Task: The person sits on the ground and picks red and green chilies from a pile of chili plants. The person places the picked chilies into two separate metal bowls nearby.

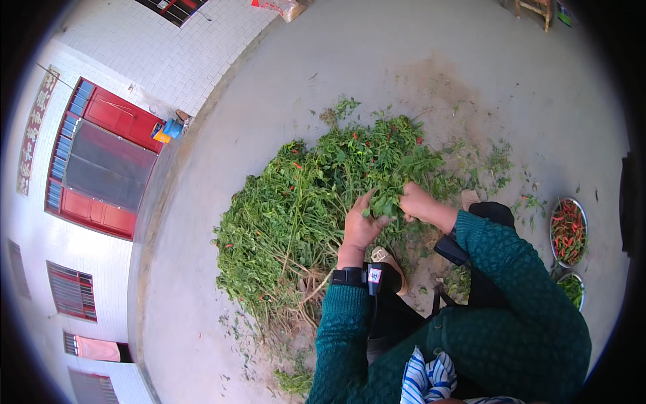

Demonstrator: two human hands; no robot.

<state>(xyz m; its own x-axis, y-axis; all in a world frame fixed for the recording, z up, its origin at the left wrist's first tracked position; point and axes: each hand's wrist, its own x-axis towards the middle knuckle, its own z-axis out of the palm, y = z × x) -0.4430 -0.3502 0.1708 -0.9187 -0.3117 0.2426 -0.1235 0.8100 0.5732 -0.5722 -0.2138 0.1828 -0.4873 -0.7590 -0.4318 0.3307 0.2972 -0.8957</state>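
Note:
A large heap of uprooted chili pepper plants (282, 217) lies on the concrete before me, with green leaves, a few red peppers and bare roots (310, 285) at its lower edge. At the near right side of the heap, my right hand (416, 201) is closed on a leafy pepper sprig (387, 199). Just left of that sprig, my left hand (361, 224) has its thumb and fingers spread, against the leaves. Its fingertips are partly lost among the foliage. To my right stands a metal basin (551, 230) of red and green peppers (569, 232).
A second basin (584, 293) with green contents sits beside the first. My shoes (391, 265) are close to the heap. Loose leaves (497, 164) and soil litter the concrete floor (227, 121). A white-tiled house with a red door (118, 118) stands left; a wooden stool (535, 9) is far off.

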